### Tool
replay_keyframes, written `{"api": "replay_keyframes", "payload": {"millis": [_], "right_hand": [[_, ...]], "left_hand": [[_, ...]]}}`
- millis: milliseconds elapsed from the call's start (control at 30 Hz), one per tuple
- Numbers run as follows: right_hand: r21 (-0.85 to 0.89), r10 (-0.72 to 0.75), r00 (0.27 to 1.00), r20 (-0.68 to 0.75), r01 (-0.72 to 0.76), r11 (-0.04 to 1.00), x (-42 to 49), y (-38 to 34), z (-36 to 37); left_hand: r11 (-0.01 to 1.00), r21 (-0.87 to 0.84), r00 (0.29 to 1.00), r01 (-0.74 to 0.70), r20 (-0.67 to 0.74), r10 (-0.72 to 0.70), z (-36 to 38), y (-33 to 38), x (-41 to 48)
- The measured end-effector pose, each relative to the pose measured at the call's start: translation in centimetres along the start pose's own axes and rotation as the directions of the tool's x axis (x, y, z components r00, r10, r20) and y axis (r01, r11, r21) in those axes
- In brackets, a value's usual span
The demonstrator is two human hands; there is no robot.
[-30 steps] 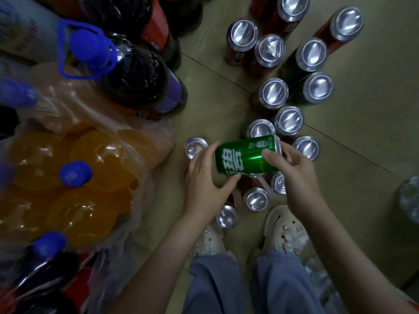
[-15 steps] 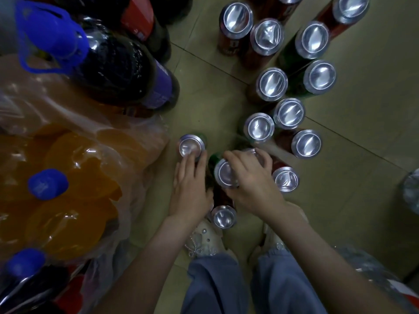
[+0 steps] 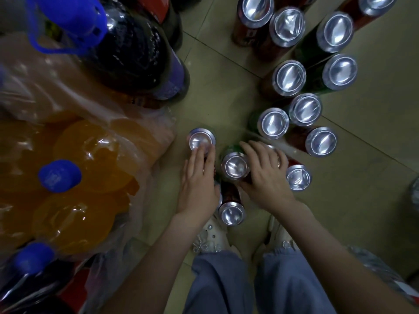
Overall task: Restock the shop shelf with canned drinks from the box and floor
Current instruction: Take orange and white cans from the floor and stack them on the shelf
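Several slim cans stand upright on the tiled floor [image 3: 215, 91], silver tops facing up, red and green mixed. My right hand [image 3: 265, 177] grips the green can [image 3: 234, 166] standing in front of my feet, fingers round its far side and thumb at its near side. My left hand [image 3: 198, 184] lies flat with straight fingers, its fingertips touching the top rim of a lone can [image 3: 200, 138] to the left. Another red can [image 3: 231, 211] stands between my wrists. More cans [image 3: 288, 78] trail away to the upper right.
Shrink-wrapped orange soda bottles [image 3: 74, 168] with blue caps fill the left side. Dark cola bottles [image 3: 136, 55] stand behind them. My white shoes [image 3: 210, 239] and blue trousers are at the bottom. Crumpled plastic [image 3: 415, 191] lies at the right edge.
A second ago both hands held the green can sideways in the air. It now stands upright on the floor, and my left hand has moved to the lone can on the left.
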State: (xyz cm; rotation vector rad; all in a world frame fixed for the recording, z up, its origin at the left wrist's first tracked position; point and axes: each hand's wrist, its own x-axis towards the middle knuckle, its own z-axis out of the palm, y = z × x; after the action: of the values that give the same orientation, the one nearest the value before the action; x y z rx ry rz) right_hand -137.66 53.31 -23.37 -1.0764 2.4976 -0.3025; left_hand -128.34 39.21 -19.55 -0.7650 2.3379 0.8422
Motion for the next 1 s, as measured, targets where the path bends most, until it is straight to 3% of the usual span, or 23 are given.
{"api": "replay_keyframes", "payload": {"millis": [100, 167, 300, 367, 533, 700, 800, 1000], "right_hand": [[-0.003, 0.181, 0.983, -0.011, -0.181, 0.984, -0.6, 1.5, -0.8], [0.043, 0.266, 0.962, 0.057, -0.268, 0.962, -0.4, 2.2, -1.0], [0.189, 0.234, 0.960, 0.153, -0.261, 0.947, 0.2, 3.1, -1.3], [0.280, 0.286, 0.945, 0.161, -0.321, 0.905, 0.1, 3.4, -1.7], [0.571, 0.435, 0.891, 0.130, -0.426, 0.701, -1.0, 3.0, -4.7], [0.735, 0.572, 0.800, 0.182, -0.497, 0.461, -1.5, 2.5, -8.7], [0.771, 0.550, 0.807, 0.216, -0.486, 0.411, -1.1, 2.1, -11.5], [0.786, 0.395, 0.883, 0.253, -0.426, 0.448, -0.1, -1.1, -18.3]], "left_hand": [[1.000, -0.013, 1.000, 0.024, 0.002, -0.024, -0.1, 0.3, 0.1], [1.000, -0.015, 1.000, 0.021, -0.009, -0.021, -0.2, 0.5, 0.1], [0.999, -0.022, 0.999, -0.025, -0.023, 0.025, -0.1, 0.8, -0.1], [0.998, -0.023, 0.998, -0.057, -0.025, 0.056, 0.0, 1.0, -0.3], [0.988, -0.028, 0.985, -0.151, -0.087, 0.148, 0.0, 1.5, -0.2], [0.968, -0.152, 0.979, -0.200, -0.073, 0.191, -1.5, 3.8, 0.1], [0.944, -0.185, 0.962, -0.272, -0.081, 0.261, -3.0, 5.8, 0.3], [0.927, -0.156, 0.940, -0.340, -0.085, 0.331, -9.8, 9.3, -1.3]]}}
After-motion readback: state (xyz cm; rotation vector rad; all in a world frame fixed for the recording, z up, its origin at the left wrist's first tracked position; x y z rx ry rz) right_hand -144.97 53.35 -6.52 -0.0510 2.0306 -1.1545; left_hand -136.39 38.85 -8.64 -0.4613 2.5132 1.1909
